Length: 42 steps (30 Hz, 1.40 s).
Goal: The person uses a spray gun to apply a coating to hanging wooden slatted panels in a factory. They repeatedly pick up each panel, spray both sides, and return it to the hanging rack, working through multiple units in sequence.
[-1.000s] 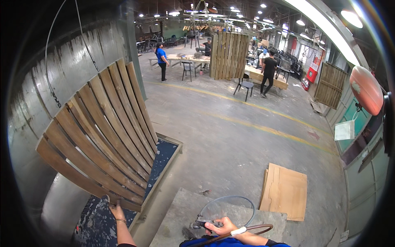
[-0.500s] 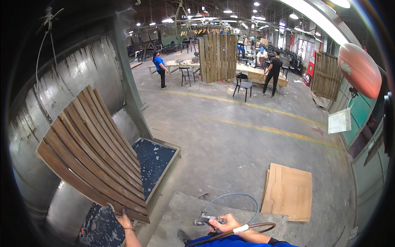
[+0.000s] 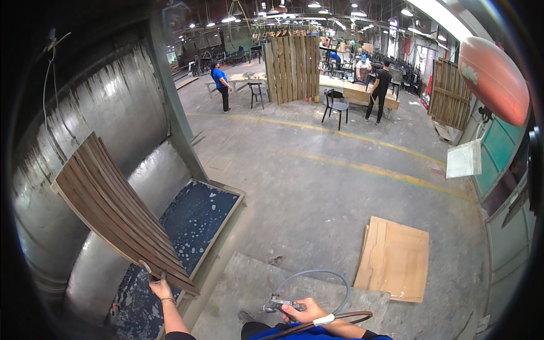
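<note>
The slatted wooden panel (image 3: 116, 212) hangs tilted inside the spray booth, its dark stained slats fanned edge-on toward the camera, its lower corner over the speckled blue floor tray (image 3: 195, 218) near that tray's near left corner and its upper end close to the curved metal back wall (image 3: 107, 96). The left hand (image 3: 160, 289) grips that lower corner, fingers wrapped narrowly round the end of the bottom slat with the thumb on the near face, so the hand is closed on the panel. To turn the panel well, I judge the grip should stay at the corner where the leverage is best, the wrist rolling slowly so the piece swings about its hanging point rather than jerking, and the wet-looking faces should be kept off the wall and off the tray's raised rim. The right hand (image 3: 299, 310) sits low at the near edge of the grey concrete step (image 3: 249, 283), closed round a spray gun (image 3: 277, 305) with its nozzle pointing left; the fingers are curled tight about the handle, though whether the trigger is pressed I cannot tell. A grey hose (image 3: 334, 277) loops from the gun over the step, and a brown hose (image 3: 340, 317) crosses the forearm. It seems wise to keep the gun aimed away until the panel hangs steady. A plywood sheet (image 3: 394, 258) lies on the floor to the right.
</note>
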Each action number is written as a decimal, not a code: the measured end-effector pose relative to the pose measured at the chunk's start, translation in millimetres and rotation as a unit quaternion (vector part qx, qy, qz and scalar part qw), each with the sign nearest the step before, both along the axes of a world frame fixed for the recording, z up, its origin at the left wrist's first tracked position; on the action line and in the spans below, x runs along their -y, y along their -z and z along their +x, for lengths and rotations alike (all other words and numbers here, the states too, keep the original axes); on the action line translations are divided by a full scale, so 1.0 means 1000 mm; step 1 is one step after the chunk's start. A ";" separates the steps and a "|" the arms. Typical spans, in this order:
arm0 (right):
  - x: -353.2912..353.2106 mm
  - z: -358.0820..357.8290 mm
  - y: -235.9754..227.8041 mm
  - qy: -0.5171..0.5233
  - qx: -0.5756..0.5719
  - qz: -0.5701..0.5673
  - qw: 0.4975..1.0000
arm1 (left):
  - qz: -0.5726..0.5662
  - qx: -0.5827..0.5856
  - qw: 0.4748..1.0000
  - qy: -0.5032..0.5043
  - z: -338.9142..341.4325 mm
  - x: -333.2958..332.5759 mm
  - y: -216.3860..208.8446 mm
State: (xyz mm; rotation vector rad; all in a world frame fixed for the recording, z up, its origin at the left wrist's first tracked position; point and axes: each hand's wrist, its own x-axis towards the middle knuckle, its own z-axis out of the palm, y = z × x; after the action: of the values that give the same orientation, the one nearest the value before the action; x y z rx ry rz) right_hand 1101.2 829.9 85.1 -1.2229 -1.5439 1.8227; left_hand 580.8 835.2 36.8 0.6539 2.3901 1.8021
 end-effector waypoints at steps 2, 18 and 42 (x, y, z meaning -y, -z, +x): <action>0.008 0.003 0.003 0.011 -0.021 -0.005 1.000 | 0.007 -0.009 1.000 0.011 0.004 0.006 -0.001; 0.127 -0.026 -0.001 0.072 -0.087 0.010 0.994 | 0.030 -0.005 0.998 0.054 -0.018 0.091 0.021; 0.325 -0.032 -0.031 0.096 -0.081 -0.019 0.992 | 0.059 0.024 0.985 0.163 0.018 0.265 0.058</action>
State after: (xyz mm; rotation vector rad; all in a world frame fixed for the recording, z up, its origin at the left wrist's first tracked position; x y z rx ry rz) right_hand 1069.6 505.3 116.5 -1.1656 -1.2631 1.7853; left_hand 598.4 570.4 -21.2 0.9387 2.0153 1.8003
